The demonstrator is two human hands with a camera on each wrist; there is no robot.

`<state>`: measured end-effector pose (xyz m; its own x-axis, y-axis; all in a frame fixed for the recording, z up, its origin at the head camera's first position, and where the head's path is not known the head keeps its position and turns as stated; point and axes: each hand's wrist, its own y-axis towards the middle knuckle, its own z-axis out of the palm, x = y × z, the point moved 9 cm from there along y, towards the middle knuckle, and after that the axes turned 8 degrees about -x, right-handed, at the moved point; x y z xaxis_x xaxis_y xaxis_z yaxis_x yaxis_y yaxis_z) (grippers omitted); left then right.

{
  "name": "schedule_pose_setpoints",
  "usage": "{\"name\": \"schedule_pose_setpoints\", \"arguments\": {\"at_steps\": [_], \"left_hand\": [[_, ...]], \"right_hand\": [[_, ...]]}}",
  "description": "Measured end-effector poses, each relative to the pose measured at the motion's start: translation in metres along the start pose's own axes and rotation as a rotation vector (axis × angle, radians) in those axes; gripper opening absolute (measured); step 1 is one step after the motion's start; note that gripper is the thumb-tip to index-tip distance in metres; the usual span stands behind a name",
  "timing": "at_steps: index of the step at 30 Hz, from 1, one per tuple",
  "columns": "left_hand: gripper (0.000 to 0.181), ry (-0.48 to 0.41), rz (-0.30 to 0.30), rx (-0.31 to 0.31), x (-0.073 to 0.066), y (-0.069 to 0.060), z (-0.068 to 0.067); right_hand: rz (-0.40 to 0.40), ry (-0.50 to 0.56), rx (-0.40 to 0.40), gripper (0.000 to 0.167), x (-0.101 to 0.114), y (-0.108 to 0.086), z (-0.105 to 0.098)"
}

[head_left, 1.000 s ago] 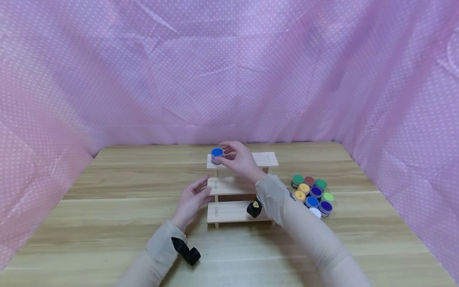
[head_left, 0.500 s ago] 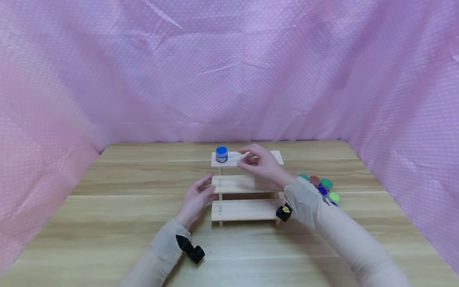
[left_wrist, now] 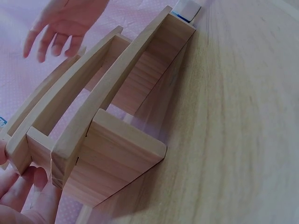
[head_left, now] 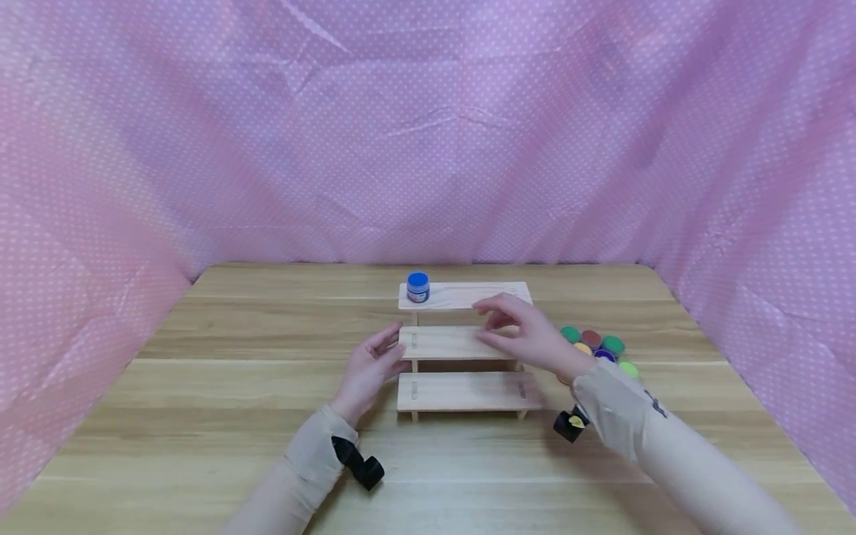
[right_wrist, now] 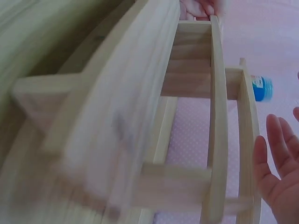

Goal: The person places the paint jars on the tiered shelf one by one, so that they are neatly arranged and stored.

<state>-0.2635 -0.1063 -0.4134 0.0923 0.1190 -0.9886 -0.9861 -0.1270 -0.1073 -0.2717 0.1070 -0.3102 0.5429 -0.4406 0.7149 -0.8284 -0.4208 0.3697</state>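
A pale wooden three-tier shelf (head_left: 461, 391) stands on the table. On the left end of its top board is a small blue-lidded paint pot (head_left: 417, 287), upright and apart from both hands. My left hand (head_left: 366, 371) grips the left end of the middle board; in the left wrist view its fingers (left_wrist: 18, 189) curl around that wooden end. Over the right part of the middle board hovers my right hand (head_left: 528, 334), holding nothing, its fingers loosely bent. The right wrist view shows its fingers (right_wrist: 282, 144) spread beside the boards, with the blue pot beyond.
Several paint pots with green, red, yellow, purple and lime lids, such as a red-lidded one (head_left: 591, 339), cluster right of the shelf, partly hidden by my right forearm. The wooden table (head_left: 267, 312) ends at a pink dotted cloth (head_left: 428, 148) behind and at the sides.
My right hand has let go of the blue paint pot and moved right and toward me, away from the top board. My left hand has stayed at the shelf; the view has shifted slightly.
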Motion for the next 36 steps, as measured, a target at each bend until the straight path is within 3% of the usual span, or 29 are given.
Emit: {"name": "schedule_pose_setpoints", "arguments": {"at_steps": [8, 16, 23, 29, 36], "left_hand": [[0.048, -0.008, 0.008, 0.005, -0.003, 0.004, 0.000], [0.048, -0.013, 0.019, -0.007, -0.009, 0.005, -0.003], [0.049, -0.017, 0.012, -0.004, -0.001, 0.000, -0.004], [0.049, -0.023, 0.020, 0.019, 0.005, -0.001, -0.001], [0.049, -0.025, 0.042, 0.035, 0.001, 0.002, 0.001]], "right_hand": [[0.071, -0.050, -0.041, 0.041, -0.024, -0.029, -0.030], [-0.008, -0.081, -0.179, 0.040, -0.037, -0.055, -0.065], [0.036, -0.145, -0.244, 0.035, -0.059, -0.087, -0.088], [0.091, -0.206, -0.218, 0.040, -0.079, -0.109, -0.100], [0.182, -0.320, -0.192, 0.043, -0.099, -0.118, -0.111]]}}
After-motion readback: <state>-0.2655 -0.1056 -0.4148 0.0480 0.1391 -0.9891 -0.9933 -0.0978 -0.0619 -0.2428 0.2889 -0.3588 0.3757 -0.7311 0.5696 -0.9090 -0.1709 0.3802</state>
